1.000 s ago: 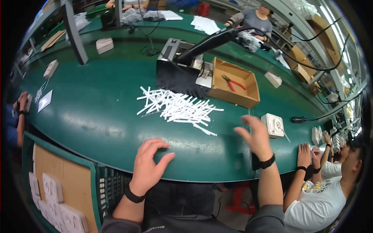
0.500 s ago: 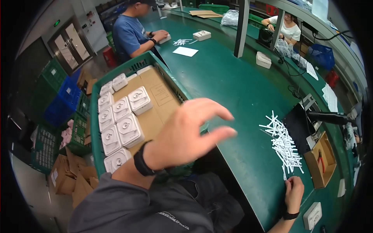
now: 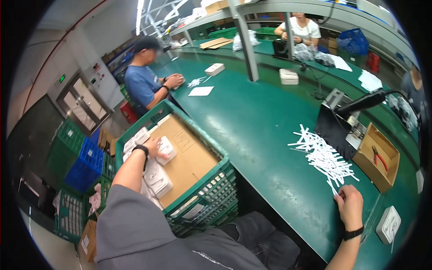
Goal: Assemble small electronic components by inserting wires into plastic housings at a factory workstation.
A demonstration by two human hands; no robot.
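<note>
In the green crate (image 3: pixel 225 163) on my left, my left hand (image 3: pixel 153 147) reaches over the rows and grips the left side of a white square device (image 3: pixel 166 150) with rounded corners. Some of its fingers are hidden. More white devices (image 3: pixel 157 180) lie beside it on a cardboard sheet (image 3: pixel 185 146), partly under my forearm. Out on the green bench (image 3: pixel 256 148), my right hand (image 3: pixel 350 201) pinches a thin white strip (image 3: pixel 333 189) at the near end of a heap of white strips (image 3: pixel 328 159). Another white device (image 3: pixel 388 225) lies to the right of that hand.
Behind the heap stands a black machine (image 3: pixel 335 130). An open cardboard box (image 3: pixel 380 157) with red-handled pliers (image 3: pixel 377 157) is beside it. A metal post (image 3: pixel 247 49) rises from the bench. A co-worker in blue (image 3: pixel 141 85) sits past the crate; another in white (image 3: pixel 301 29) sits across.
My left hand has moved from open in mid-air to a device in the crate. My right hand stays by the strips. The view has tilted up.
</note>
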